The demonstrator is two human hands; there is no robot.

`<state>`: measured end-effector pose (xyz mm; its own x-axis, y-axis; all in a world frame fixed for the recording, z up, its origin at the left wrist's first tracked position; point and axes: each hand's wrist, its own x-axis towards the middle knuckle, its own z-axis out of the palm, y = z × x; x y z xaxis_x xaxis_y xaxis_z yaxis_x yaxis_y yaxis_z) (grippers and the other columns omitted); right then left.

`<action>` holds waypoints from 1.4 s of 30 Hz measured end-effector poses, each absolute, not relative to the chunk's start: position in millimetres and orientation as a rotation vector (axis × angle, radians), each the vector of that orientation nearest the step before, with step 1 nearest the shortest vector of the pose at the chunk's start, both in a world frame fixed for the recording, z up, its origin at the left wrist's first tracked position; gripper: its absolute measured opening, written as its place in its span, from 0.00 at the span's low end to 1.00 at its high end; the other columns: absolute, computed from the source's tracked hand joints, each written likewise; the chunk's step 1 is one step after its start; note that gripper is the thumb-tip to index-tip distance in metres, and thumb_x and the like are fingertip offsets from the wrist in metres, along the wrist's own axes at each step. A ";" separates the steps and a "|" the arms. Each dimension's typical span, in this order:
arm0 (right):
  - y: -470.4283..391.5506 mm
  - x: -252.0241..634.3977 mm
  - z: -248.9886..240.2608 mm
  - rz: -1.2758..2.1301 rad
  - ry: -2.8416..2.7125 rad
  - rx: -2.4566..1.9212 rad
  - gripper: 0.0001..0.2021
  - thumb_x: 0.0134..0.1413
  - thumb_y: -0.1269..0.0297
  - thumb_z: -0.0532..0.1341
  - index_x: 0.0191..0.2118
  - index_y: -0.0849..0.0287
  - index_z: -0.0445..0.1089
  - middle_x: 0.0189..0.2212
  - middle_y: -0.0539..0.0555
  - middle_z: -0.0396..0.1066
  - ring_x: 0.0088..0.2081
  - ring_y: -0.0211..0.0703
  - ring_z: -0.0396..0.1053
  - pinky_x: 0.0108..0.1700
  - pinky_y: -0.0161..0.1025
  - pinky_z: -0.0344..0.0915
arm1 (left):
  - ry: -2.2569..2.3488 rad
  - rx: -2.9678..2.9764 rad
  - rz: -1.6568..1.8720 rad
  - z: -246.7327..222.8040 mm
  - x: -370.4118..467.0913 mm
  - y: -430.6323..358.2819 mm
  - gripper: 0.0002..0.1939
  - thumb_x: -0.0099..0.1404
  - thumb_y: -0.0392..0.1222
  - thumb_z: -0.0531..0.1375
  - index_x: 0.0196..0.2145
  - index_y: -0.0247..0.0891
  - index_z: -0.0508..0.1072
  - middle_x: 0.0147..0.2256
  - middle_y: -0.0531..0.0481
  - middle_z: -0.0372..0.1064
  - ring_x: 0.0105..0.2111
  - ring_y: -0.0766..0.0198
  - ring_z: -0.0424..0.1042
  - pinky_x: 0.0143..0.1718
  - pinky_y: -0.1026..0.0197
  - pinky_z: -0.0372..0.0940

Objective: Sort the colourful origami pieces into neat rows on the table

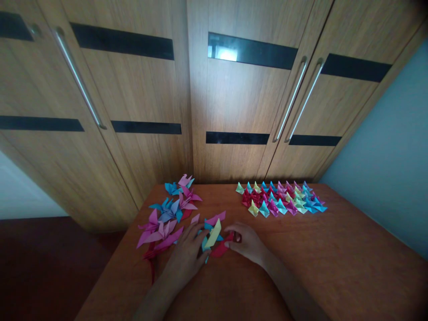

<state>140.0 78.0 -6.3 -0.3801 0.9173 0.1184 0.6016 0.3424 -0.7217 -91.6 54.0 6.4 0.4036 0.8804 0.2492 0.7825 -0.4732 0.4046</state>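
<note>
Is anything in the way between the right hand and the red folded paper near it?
Nothing visible: the right hand has its fingers on the red folded paper. The yellow folded paper is on the other side, toward the left hand.

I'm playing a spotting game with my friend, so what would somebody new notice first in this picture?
Probably the bright folded papers lined up in rows near the table's back edge, to the right. Next might be the two hands in the middle: the left hand is beside a colourful heap, and the right hand pinches a red paper. Behind stands a big wooden cupboard with black stripes.
</note>
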 end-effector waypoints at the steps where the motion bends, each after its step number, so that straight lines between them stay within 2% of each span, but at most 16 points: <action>1: 78.2 140.4 -6.8 0.820 -2.097 -1.318 0.12 0.48 0.62 0.64 0.41 0.55 0.72 0.31 0.49 0.67 0.29 0.35 0.63 0.32 0.31 0.60 | 1.462 2.434 0.645 6.0 -91.2 54.1 0.23 0.57 0.36 0.61 0.51 0.45 0.68 0.55 0.46 0.62 0.58 0.51 0.57 0.58 0.46 0.55; 6: 76.1 143.5 -4.3 0.887 -2.120 -1.273 0.07 0.48 0.63 0.63 0.36 0.57 0.73 0.30 0.49 0.68 0.28 0.35 0.64 0.31 0.31 0.60 | 1.445 2.431 0.690 2.3 -89.4 55.0 0.23 0.57 0.35 0.60 0.51 0.45 0.68 0.55 0.45 0.62 0.57 0.53 0.59 0.58 0.46 0.56; 12: 71.9 147.3 1.8 0.921 -2.088 -1.239 0.04 0.50 0.64 0.62 0.32 0.59 0.72 0.29 0.49 0.68 0.30 0.35 0.65 0.33 0.31 0.60 | 1.428 2.446 0.705 2.0 -85.8 53.2 0.23 0.60 0.36 0.57 0.53 0.45 0.66 0.57 0.45 0.60 0.59 0.54 0.57 0.59 0.49 0.56; 15: 72.5 145.4 -0.5 0.898 -2.040 -1.262 0.04 0.51 0.68 0.60 0.34 0.59 0.71 0.29 0.49 0.68 0.30 0.35 0.65 0.33 0.31 0.61 | 1.409 2.454 0.719 3.3 -81.9 53.2 0.22 0.60 0.34 0.56 0.53 0.44 0.66 0.59 0.45 0.57 0.60 0.54 0.54 0.59 0.49 0.56; 20: 75.3 140.4 -10.3 0.700 -1.955 -1.306 0.11 0.49 0.72 0.59 0.40 0.57 0.70 0.32 0.50 0.66 0.31 0.37 0.64 0.36 0.34 0.62 | 1.495 2.535 0.803 14.8 -85.0 55.2 0.19 0.63 0.33 0.51 0.51 0.42 0.66 0.60 0.45 0.55 0.61 0.53 0.51 0.60 0.47 0.54; 26: 75.4 140.2 -14.1 0.670 -1.925 -1.279 0.14 0.49 0.74 0.57 0.43 0.57 0.69 0.36 0.52 0.66 0.31 0.37 0.64 0.37 0.35 0.63 | 2.016 2.501 0.795 40.8 -129.6 28.6 0.19 0.63 0.42 0.52 0.53 0.43 0.64 0.54 0.43 0.62 0.55 0.49 0.61 0.56 0.45 0.58; 29: 76.0 140.6 -15.7 0.656 -1.917 -1.268 0.14 0.50 0.74 0.57 0.43 0.56 0.69 0.38 0.52 0.66 0.31 0.36 0.64 0.37 0.36 0.63 | 2.294 2.358 0.670 34.8 -157.9 5.4 0.22 0.63 0.49 0.50 0.51 0.37 0.66 0.53 0.38 0.61 0.51 0.44 0.64 0.51 0.42 0.62; 32: 77.0 140.2 -18.8 0.654 -1.883 -1.240 0.15 0.49 0.75 0.57 0.43 0.56 0.69 0.38 0.52 0.66 0.29 0.36 0.64 0.35 0.36 0.64 | 2.328 2.263 0.619 20.5 -177.5 -10.7 0.23 0.63 0.51 0.47 0.48 0.36 0.69 0.53 0.37 0.61 0.49 0.45 0.66 0.50 0.44 0.63; 36: 77.5 139.7 -21.1 0.655 -1.861 -1.212 0.15 0.49 0.76 0.57 0.43 0.56 0.69 0.38 0.52 0.66 0.29 0.36 0.64 0.35 0.36 0.64 | 2.348 2.073 0.695 3.9 -193.1 -19.5 0.23 0.64 0.51 0.45 0.51 0.40 0.66 0.54 0.41 0.60 0.50 0.49 0.67 0.48 0.49 0.66; 42: 76.9 139.4 -20.8 0.661 -1.857 -1.207 0.17 0.48 0.77 0.57 0.44 0.55 0.68 0.39 0.52 0.65 0.30 0.35 0.64 0.36 0.36 0.65 | 2.268 1.919 0.897 -12.2 -210.8 -30.7 0.18 0.61 0.50 0.49 0.45 0.45 0.69 0.47 0.46 0.70 0.47 0.49 0.70 0.50 0.46 0.64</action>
<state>139.4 76.9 -20.8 -0.2181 0.9137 0.3428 0.4917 0.4063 -0.7702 -210.8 -30.7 -12.2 -0.2352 0.9145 0.3293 0.8924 0.0689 0.4459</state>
